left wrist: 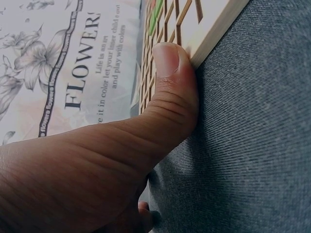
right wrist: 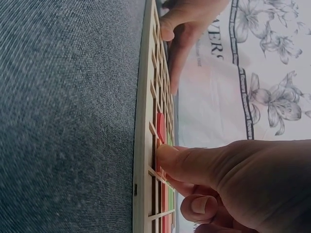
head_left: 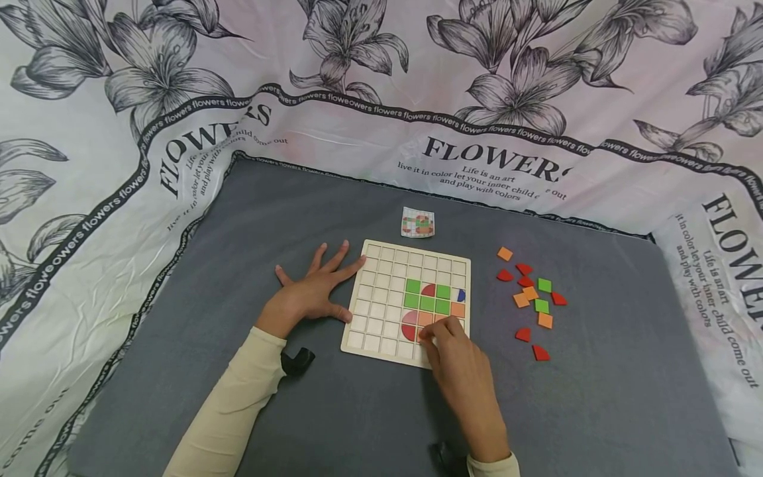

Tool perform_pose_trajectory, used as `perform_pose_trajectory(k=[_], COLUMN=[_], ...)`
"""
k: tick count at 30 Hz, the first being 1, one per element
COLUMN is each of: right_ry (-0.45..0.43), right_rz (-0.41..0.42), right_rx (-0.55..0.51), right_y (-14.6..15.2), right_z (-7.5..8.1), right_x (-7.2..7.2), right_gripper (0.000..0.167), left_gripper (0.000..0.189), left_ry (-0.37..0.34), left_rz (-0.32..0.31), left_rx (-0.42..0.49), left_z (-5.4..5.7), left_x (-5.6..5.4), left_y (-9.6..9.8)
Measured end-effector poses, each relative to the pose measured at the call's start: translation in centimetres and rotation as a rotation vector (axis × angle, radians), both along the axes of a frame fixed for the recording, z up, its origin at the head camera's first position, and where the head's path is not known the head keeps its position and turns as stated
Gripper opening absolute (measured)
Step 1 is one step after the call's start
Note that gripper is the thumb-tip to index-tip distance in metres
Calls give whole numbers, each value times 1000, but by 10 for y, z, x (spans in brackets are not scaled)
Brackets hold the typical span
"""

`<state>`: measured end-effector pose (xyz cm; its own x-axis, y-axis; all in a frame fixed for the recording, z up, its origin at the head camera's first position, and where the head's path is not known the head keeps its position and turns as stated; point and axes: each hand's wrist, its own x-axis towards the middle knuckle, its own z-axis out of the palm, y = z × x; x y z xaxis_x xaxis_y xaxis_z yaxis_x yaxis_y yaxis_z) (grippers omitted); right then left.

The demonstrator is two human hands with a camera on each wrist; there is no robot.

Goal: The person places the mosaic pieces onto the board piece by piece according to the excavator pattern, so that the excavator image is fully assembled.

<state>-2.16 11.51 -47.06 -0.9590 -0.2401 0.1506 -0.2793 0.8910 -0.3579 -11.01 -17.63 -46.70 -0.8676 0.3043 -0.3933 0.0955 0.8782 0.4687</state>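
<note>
A square wooden grid board [head_left: 377, 291] lies on the grey cloth, with green, red, orange and blue tiles in part of its cells. My left hand [head_left: 312, 290] is spread at its left side, thumb [left wrist: 170, 63] and a fingertip touching the edge. Over the lower right part of the board, my right hand [head_left: 463, 368] pinches an orange tile [right wrist: 159, 164] between thumb and finger, down at a cell. Beside that tile sits a red quarter-round tile [right wrist: 161, 126]. My fingers partly cover the orange tile and neighbouring cells.
Loose red, orange and green tiles [head_left: 544, 285] lie scattered to the right of the board. A small printed card [head_left: 418, 222] with a coloured pattern lies behind it. Flower-printed cloth [head_left: 357, 132] rises around the back and sides of the table.
</note>
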Motion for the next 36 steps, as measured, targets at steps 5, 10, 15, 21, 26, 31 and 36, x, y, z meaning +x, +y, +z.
perform_pose_trajectory(k=[5,10,15,21,26,31,36], right_ry=[5,-14,-16,24,43,52,-4], right_rz=[-2,-3,-11,-71,-182,-280,-355], right_rx=[-9,-12,-34,-33,-32,-24,-12], right_y=[0,0,8,34,63,91,116], right_z=[0,1,6,15,23,26,28], right_x=[0,-2,-6,-21,-33,-47,-56], right_gripper=[16,16,15,18,18,22,27], left_gripper=[114,114,114,114,114,113,113], left_ry=[-1,0,-2,-2,-1,2,5], left_rz=[2,3,3,4,-3,-4,-7], left_rx=[2,2,3,3,-8,-7,-9], left_z=[1,2,3,3,2,3,3], left_x=[0,0,1,1,1,1,1], left_y=[0,0,0,0,0,0,0])
